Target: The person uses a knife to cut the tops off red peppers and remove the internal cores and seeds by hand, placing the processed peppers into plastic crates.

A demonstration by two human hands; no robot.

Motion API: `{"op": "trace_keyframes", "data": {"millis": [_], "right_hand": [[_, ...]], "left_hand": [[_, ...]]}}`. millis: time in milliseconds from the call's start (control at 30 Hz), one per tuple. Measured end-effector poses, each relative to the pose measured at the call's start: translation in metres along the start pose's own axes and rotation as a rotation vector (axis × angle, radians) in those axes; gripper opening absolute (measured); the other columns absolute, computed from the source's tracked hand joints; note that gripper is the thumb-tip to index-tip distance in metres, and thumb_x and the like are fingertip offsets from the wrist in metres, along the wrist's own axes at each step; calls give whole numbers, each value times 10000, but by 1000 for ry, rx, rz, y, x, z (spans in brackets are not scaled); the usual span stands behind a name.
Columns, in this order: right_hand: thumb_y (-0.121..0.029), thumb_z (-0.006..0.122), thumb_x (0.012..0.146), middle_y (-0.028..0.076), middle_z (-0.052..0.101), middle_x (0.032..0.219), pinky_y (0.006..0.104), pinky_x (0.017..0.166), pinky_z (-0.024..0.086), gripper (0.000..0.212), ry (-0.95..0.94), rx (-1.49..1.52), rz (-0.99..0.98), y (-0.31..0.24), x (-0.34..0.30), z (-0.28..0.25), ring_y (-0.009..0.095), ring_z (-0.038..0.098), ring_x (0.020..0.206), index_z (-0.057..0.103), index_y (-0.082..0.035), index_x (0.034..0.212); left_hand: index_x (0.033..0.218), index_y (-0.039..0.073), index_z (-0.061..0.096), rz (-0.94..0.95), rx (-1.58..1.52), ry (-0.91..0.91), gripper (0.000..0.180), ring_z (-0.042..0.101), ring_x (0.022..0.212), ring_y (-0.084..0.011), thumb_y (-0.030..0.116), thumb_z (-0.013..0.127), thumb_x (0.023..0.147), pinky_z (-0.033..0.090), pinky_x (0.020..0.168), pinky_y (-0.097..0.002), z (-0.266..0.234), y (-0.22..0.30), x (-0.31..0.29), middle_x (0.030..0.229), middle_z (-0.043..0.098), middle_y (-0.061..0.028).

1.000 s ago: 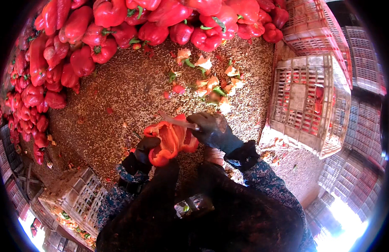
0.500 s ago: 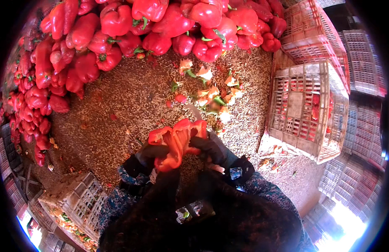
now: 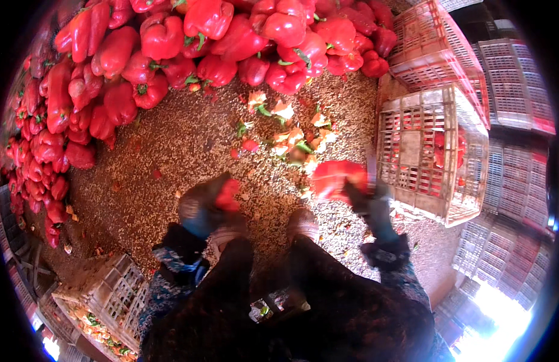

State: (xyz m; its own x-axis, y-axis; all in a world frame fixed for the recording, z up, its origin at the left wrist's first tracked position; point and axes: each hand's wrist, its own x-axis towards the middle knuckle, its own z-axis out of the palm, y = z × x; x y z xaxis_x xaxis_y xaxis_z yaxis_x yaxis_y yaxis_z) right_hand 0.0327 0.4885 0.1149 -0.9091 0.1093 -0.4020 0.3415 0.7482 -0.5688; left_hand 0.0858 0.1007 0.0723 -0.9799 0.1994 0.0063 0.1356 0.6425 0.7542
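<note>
My gloved left hand [image 3: 201, 204] is closed on a small red bell pepper piece [image 3: 229, 195] above the seed-strewn ground, in front of my shoes. Out to the right, my gloved right hand [image 3: 373, 204] grips a larger opened bell pepper half [image 3: 337, 181], blurred by motion, near the pale slatted crate [image 3: 412, 148]. A thin greyish shape beside that hand is too smeared to name. Between the hands and the heap, cut-off pepper cores with green stems [image 3: 291, 140] lie scattered on the ground.
A big heap of whole red bell peppers [image 3: 119, 102] curves along the far and left sides. A reddish crate [image 3: 439, 48] stands behind the pale one, which has red pieces in it. At lower left sits a crate of pepper scraps [image 3: 113, 295]. Stacked crates [image 3: 515, 181] line the right.
My hands have moved apart, and the opened pepper they held together is now in two pieces. The right hand has swung right toward the pale crate; the left has shifted slightly left.
</note>
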Motion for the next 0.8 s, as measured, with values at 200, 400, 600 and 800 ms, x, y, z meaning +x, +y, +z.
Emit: {"op": "trace_keyframes", "data": {"millis": [200, 400, 600, 800], "right_hand": [[-262, 731, 926, -33, 572, 660, 231, 412, 326, 204, 813, 323, -147, 38, -9, -230, 50, 458, 463, 689, -86, 1021], [-235, 667, 967, -23, 565, 755, 222, 444, 369, 333, 902, 363, -231, -4, -29, -229, 51, 465, 528, 598, -47, 1233], [-155, 624, 966, 15, 656, 985, 242, 558, 455, 383, -480, 687, 28, -82, -34, 6, 66, 546, 676, 575, -71, 1337], [-207, 638, 970, -10, 629, 821, 226, 582, 432, 193, -668, 622, 94, -105, -16, 35, 58, 541, 665, 645, -64, 1099]], "left_hand": [[1256, 19, 604, -466, -819, 11, 514, 651, 965, -143, 140, 825, 808, 558, 808, -305, 5, -12, -7, 1063, 694, -66], [1311, 12, 537, -451, -1369, -242, 573, 597, 1071, -149, 250, 783, 852, 504, 933, -327, 24, 34, 23, 1189, 633, -68], [1408, -20, 421, -146, -1206, -315, 645, 561, 1136, -166, 335, 679, 935, 475, 968, -337, 41, 61, 61, 1233, 591, -96], [1539, -38, 203, -219, -1032, -183, 717, 590, 1131, -213, 314, 557, 1024, 498, 971, -366, 32, 80, 57, 1282, 581, -153]]}}
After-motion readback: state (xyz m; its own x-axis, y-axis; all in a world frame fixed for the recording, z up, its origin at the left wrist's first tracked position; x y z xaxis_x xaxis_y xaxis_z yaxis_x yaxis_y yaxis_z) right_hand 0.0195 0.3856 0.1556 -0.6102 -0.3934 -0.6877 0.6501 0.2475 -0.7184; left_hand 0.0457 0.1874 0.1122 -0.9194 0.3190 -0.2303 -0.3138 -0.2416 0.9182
